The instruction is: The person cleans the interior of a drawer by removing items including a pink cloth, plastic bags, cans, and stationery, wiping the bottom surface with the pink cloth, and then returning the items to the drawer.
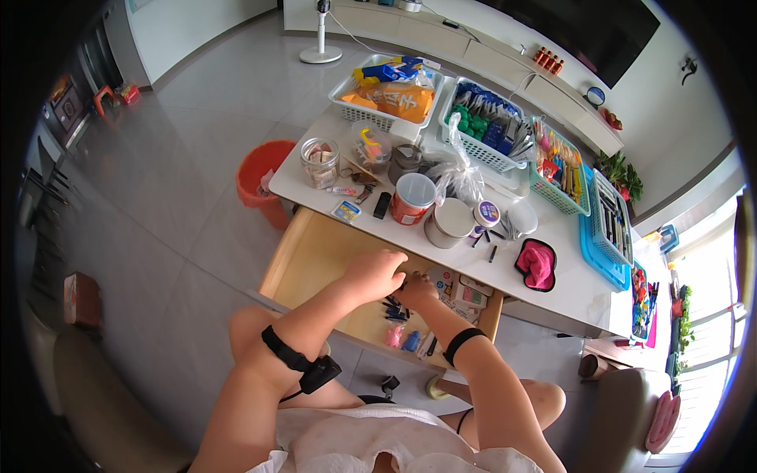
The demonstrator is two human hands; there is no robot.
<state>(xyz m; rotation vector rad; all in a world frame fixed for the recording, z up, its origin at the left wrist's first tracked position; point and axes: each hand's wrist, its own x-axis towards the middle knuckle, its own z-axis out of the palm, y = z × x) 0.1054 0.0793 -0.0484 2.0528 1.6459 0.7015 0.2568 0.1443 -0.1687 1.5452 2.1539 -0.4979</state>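
Both hands are over the pulled-out wooden drawer (303, 248). My left hand (372, 276) hovers above the drawer's middle, thumb and fingers apart, holding nothing that shows. Close beside it, my right hand (416, 292) reaches in with its fingers curled together. Something dark shows at those fingertips, too small to name. Below the hands lie several short dark sticks (395, 310), like pen cartridges. Nearer the drawer front sit a small pink item (394, 337) and a small blue item (411, 341). Small boxes (471, 293) fill the drawer's right end, partly hidden by my right hand.
On the white table (568, 276) stand a clear jar (320, 164), a red-and-clear tub (413, 200), a metal canister (450, 224) and a pink pouch (537, 265). Filled baskets (371, 117) line its far side. An orange bin (264, 177) stands at the left.
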